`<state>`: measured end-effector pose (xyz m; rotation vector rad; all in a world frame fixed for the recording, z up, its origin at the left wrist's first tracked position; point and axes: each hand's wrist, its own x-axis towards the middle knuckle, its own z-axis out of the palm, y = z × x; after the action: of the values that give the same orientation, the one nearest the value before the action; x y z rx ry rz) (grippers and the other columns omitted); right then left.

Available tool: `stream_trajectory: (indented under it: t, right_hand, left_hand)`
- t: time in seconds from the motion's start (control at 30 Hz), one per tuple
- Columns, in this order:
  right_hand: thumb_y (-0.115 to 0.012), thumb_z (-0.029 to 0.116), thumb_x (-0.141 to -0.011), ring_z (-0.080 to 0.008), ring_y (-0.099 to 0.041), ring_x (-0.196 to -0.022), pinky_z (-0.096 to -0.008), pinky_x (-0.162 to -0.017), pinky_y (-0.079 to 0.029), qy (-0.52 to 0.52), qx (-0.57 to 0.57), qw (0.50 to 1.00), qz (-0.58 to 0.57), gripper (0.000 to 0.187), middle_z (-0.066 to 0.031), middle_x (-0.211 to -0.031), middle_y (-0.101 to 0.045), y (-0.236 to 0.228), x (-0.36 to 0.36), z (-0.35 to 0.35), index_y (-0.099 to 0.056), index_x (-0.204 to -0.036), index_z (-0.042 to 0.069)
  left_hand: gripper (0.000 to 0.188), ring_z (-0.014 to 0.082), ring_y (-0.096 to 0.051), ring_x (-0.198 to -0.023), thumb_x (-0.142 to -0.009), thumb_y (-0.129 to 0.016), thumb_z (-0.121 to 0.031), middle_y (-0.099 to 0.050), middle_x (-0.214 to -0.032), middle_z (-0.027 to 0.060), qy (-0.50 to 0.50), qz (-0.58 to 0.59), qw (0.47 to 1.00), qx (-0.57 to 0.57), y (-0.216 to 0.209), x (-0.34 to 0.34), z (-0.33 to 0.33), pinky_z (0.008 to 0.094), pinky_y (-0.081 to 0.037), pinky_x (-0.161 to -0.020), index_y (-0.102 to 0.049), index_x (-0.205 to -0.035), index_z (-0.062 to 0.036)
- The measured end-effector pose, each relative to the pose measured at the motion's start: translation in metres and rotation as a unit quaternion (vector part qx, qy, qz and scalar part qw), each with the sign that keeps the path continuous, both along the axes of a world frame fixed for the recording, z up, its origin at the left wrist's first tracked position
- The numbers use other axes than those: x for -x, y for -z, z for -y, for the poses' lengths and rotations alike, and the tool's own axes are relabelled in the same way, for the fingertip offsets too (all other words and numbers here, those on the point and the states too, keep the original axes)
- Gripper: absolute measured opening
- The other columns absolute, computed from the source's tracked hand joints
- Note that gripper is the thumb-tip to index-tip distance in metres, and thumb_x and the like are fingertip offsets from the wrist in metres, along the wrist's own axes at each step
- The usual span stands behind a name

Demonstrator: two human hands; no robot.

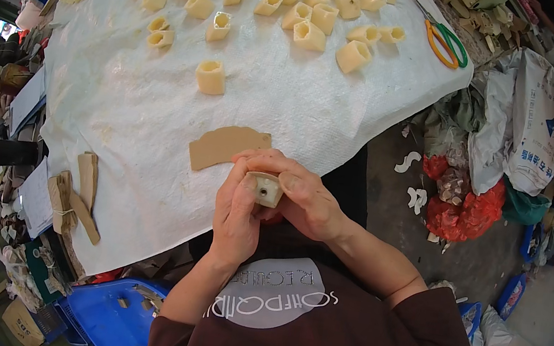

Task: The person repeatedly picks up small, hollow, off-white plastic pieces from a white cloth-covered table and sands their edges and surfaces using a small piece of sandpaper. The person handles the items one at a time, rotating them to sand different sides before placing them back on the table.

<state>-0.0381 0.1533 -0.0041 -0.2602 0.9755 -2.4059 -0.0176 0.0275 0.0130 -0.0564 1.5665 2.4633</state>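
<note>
Close to my body, both hands hold one small pale block (267, 184) with a dark round hole in the face turned up. The fingers of my left hand (236, 220) wrap its left side. On the other side my right hand (312, 199) grips it with thumb and fingers, the fingertips meeting those of the left hand. Just beyond the hands lies a flat brown cardboard piece (221, 145) with a curved far edge. Farther off, a single pale yellow hollow block (210, 79) stands on the white sheet (125, 144).
Several similar hollow blocks (310, 35) spread over the far part of the sheet. Orange-and-green-handled scissors (443, 46) rest at its right edge. Tied cardboard strips (64, 203) lie at the near left, above a blue bin (111, 320). Red plastic bags (466, 210) sit on the floor at right.
</note>
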Motion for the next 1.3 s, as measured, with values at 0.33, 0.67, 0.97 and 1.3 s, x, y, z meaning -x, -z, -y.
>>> stream_trajectory:
  t: [0.33,0.67,0.97,1.3]
  right_hand:
    - [-0.034,0.018,-0.092,-0.0158,-0.045,-0.103,-0.0271,-0.089,-0.037,0.082,-0.142,0.985,-0.054,0.034,-0.0091,-0.115,-0.044,-0.004,-0.002,0.007,-0.044,-0.119,0.001]
    - [-0.036,0.016,-0.089,-0.0189,-0.042,-0.107,-0.0300,-0.093,-0.033,0.159,-0.249,0.918,-0.266,0.039,-0.0100,-0.116,-0.042,-0.001,-0.006,0.014,-0.039,-0.124,-0.001]
    - [-0.036,0.014,-0.088,-0.0200,-0.044,-0.105,-0.0300,-0.092,-0.034,0.142,-0.223,0.939,-0.221,0.035,-0.0117,-0.112,-0.045,0.000,-0.002,0.012,-0.043,-0.119,-0.001]
    - [-0.047,0.023,-0.090,-0.0201,-0.049,-0.095,-0.0304,-0.084,-0.039,0.117,-0.254,0.937,-0.210,0.036,-0.0109,-0.107,-0.048,-0.004,0.014,0.007,-0.046,-0.118,0.001]
  left_hand:
    - [0.038,0.0129,-0.051,-0.086,-0.092,-0.031,-0.033,-0.051,-0.099,0.0056,0.024,0.044,0.989,-0.141,0.006,0.004,0.005,0.0248,-0.042,-0.067,-0.044,-0.114,-0.0043]
    - [0.035,0.0145,-0.052,-0.087,-0.090,-0.031,-0.031,-0.051,-0.096,0.0073,-0.099,-0.074,0.987,0.101,0.014,0.000,-0.005,0.0280,-0.044,-0.073,-0.044,-0.109,-0.0042]
    - [0.034,0.0148,-0.049,-0.093,-0.093,-0.028,-0.026,-0.049,-0.102,0.0076,-0.097,-0.027,0.995,-0.022,0.007,-0.003,-0.012,0.0291,-0.039,-0.083,-0.042,-0.113,-0.0031]
    - [0.042,0.0183,-0.050,-0.075,-0.091,-0.040,-0.034,-0.049,-0.106,0.0137,-0.065,-0.003,0.987,-0.146,0.003,-0.007,0.016,0.0260,-0.040,-0.059,-0.035,-0.120,-0.0025]
